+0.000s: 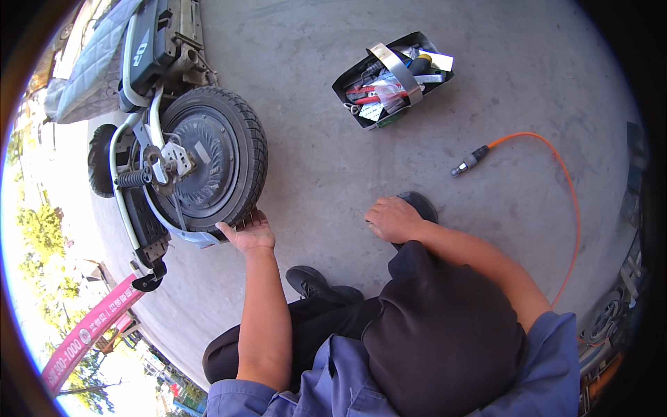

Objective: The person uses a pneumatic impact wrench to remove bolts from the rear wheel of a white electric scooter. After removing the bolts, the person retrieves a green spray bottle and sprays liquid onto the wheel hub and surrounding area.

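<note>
My left hand (249, 233) cups the lower edge of the black tyre (256, 160) on a wheel with a dark, disc-like hub (201, 163). The thumb lies on the near side, while some fingertips are hidden at the tread. This wheel belongs to an electric scooter with a light-coloured frame (118, 187), tipped onto its side at the left. A coil spring (133, 178) and a metal bracket (179, 160) sit beside the hub. My right hand (394, 218) hangs loosely curled beyond my right knee, above my dark shoe (419, 203), with nothing visible in it.
An open tool carrier (396, 64) with a metal handle holds assorted tools on the concrete floor ahead. To its right lies an orange air hose (566, 170) with a metal coupling (470, 161). A red banner (90, 330) crosses the lower left. Equipment (608, 313) stands along the right edge.
</note>
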`<state>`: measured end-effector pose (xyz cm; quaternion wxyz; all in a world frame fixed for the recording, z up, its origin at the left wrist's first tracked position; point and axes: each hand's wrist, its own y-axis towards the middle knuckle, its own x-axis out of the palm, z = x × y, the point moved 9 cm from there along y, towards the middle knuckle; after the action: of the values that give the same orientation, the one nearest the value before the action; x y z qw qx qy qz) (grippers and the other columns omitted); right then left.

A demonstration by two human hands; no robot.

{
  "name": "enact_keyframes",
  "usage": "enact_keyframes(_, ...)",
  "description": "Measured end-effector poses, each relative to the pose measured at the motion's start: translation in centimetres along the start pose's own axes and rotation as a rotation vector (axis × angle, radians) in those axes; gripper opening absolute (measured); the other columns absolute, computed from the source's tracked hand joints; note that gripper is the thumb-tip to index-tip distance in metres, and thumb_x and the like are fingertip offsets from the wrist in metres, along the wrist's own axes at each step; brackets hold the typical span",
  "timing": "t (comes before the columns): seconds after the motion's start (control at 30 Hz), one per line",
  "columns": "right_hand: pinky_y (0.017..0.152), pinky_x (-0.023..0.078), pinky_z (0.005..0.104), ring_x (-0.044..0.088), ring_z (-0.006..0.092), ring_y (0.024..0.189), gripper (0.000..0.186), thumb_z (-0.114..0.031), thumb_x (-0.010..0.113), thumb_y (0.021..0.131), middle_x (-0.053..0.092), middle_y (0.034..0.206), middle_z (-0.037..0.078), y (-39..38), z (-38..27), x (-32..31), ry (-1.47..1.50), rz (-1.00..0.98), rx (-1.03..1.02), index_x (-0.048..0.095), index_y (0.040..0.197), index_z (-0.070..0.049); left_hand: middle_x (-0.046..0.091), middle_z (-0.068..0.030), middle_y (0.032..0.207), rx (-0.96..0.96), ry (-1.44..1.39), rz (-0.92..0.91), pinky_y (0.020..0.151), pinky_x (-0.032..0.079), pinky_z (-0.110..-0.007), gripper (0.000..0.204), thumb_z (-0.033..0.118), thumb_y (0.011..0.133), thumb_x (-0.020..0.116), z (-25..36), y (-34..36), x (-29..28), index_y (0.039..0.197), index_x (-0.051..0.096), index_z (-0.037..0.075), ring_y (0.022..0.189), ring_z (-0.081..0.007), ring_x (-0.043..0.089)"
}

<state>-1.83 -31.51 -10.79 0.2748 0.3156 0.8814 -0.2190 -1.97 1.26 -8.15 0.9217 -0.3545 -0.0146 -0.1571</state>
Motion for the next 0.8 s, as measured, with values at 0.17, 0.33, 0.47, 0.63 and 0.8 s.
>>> enact_keyframes(0.17,0.083,0.047,0.0396,0.061,0.0249,0.093,0.011,-0.019,0.06,0.083,0.068,0.089,0.005,-0.1,0.0,-0.1,0.003,0.017,-0.003,0.065,0.085,-0.009,0.058,-0.0032,0.12,-0.012,-0.011,0.01,0.091,0.044,-0.038,0.073,0.071,0.084,0.053,-0.4,0.0,0.2,0.126,0.053,0.011,0.109,-0.0238,0.055)
enact_keyframes(0.33,0.083,0.047,0.0395,0.061,0.0253,0.093,0.011,-0.019,0.06,0.083,0.068,0.089,0.006,0.0,-0.1,-0.2,0.002,-0.003,-0.009,0.065,0.085,-0.009,0.06,-0.0032,0.12,-0.036,0.038,0.001,0.089,0.045,-0.038,0.073,0.072,0.085,0.05,-1.1,-0.8,0.8,0.124,0.054,0.011,0.109,-0.0253,0.056)
enact_keyframes(0.47,0.084,0.047,0.0397,0.06,0.0254,0.094,0.012,-0.019,0.06,0.083,0.068,0.09,0.005,0.1,0.0,-0.1,0.017,-0.016,0.003,0.065,0.086,-0.009,0.057,-0.0033,0.126,-0.108,0.13,-0.121,0.091,0.043,-0.036,0.077,0.073,0.084,0.051,-2.5,-1.8,2.1,0.129,0.05,0.011,0.115,-0.0256,0.053)
enact_keyframes(0.63,0.085,0.047,0.04,0.06,0.0253,0.095,0.012,-0.019,0.06,0.083,0.067,0.091,0.005,0.0,0.1,0.1,0.018,-0.013,-0.006,0.065,0.087,-0.009,0.054,-0.0077,0.131,-0.222,0.229,-0.248,0.094,0.043,-0.037,0.083,0.072,0.082,0.055,-4.9,-3.4,4.2,0.133,0.042,0.009,0.119,-0.0266,0.051)
enact_keyframes(0.8,0.085,0.047,0.04,0.06,0.0253,0.095,0.012,-0.02,0.061,0.082,0.067,0.091,0.004,0.0,-0.1,-0.1,0.012,-0.01,-0.011,0.065,0.088,-0.009,0.051,-0.0107,0.133,-0.246,0.194,-0.266,0.096,0.042,-0.038,0.089,0.074,0.078,0.058,-5.0,-3.6,4.1,0.134,0.04,0.007,0.118,-0.0253,0.052)
